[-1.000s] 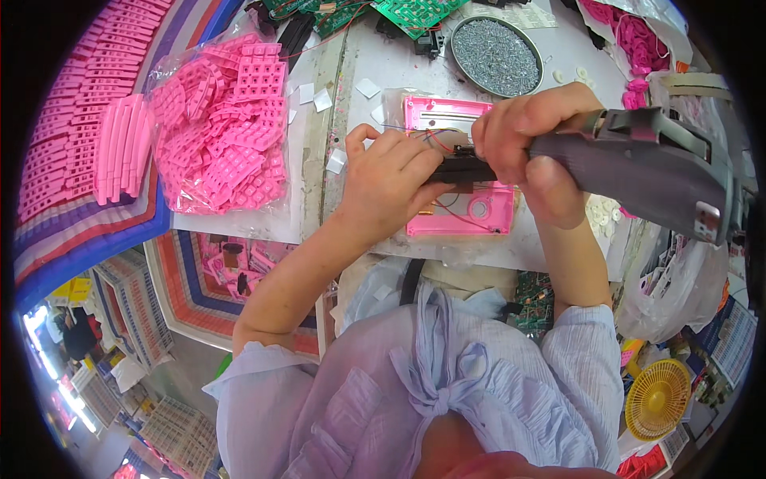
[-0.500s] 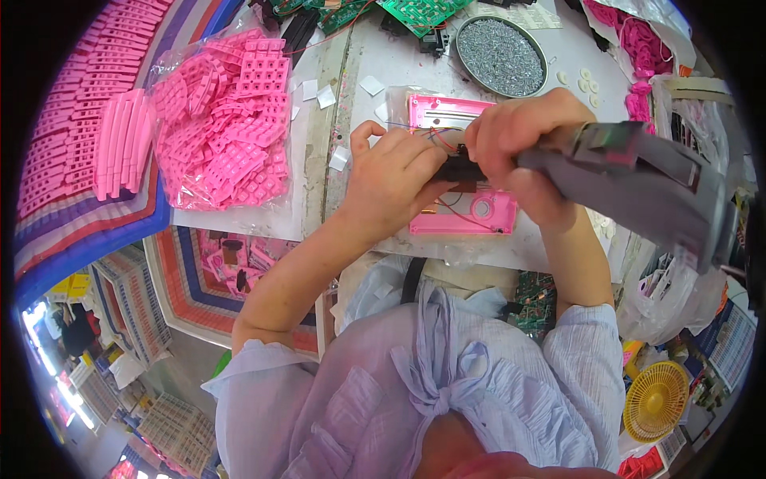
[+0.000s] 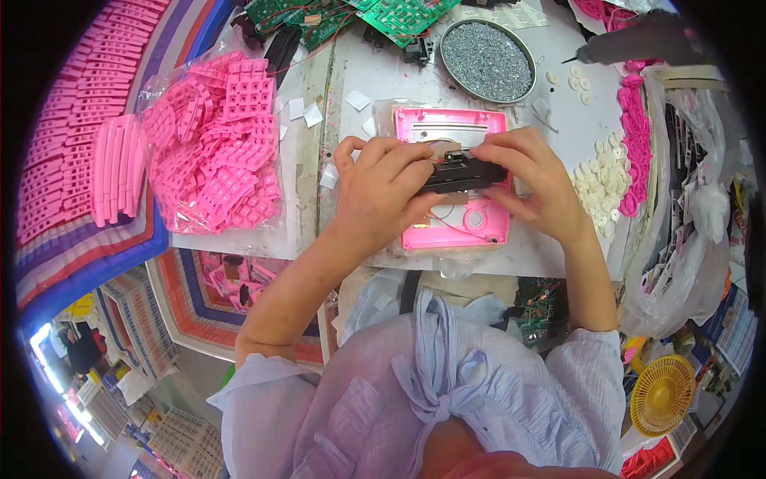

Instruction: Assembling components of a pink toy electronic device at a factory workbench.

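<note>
Between my two hands is a long black plastic part [image 3: 464,176] with a small metal piece on its upper edge. My left hand [image 3: 377,185] pinches its left end and my right hand [image 3: 541,182] grips its right end. Beneath it lies an open pink plastic casing [image 3: 421,237] with a slotted upper end, a round ring in its lower half and thin wires. The black part covers the casing's middle. At the upper right an electric screwdriver [image 3: 650,40] with a thin bit is apart from both hands.
A round tray [image 3: 527,94] of small screws stands beyond the casing, near green circuit boards [image 3: 407,17]. To the left is a bag of pink keypad pieces [image 3: 227,152] beside stacked pink strips [image 3: 118,172]. White rings [image 3: 600,184] and magenta cords [image 3: 634,152] lie at right.
My right hand has let go of the electric screwdriver, which has moved to the upper right. That hand now holds the right end of the black part; my left hand keeps its grip.
</note>
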A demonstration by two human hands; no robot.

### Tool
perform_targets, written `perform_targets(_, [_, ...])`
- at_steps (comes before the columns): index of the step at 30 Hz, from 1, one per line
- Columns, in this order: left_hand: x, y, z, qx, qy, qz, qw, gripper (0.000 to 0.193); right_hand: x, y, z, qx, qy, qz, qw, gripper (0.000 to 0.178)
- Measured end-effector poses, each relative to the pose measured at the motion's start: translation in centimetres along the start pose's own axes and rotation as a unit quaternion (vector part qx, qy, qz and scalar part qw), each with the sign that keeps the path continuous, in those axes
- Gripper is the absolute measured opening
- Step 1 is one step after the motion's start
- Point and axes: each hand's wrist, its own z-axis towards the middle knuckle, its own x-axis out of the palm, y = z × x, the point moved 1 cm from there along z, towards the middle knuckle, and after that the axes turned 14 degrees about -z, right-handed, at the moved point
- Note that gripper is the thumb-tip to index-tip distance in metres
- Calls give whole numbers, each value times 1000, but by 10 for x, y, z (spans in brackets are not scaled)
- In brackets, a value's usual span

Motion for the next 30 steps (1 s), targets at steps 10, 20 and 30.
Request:
perform_targets(10, [0,3,0,-4,9,-5,1000,44,4,-1,1,-2,-33,2,999,54])
perform_targets(20, [0,5,0,2,12,-18,1000,45,2,1,2,-4,-27,-10,1000,54])
perform_targets(30, [-2,6,1,3,20,-24,1000,48,-14,8,19,-2,12,2,1000,60])
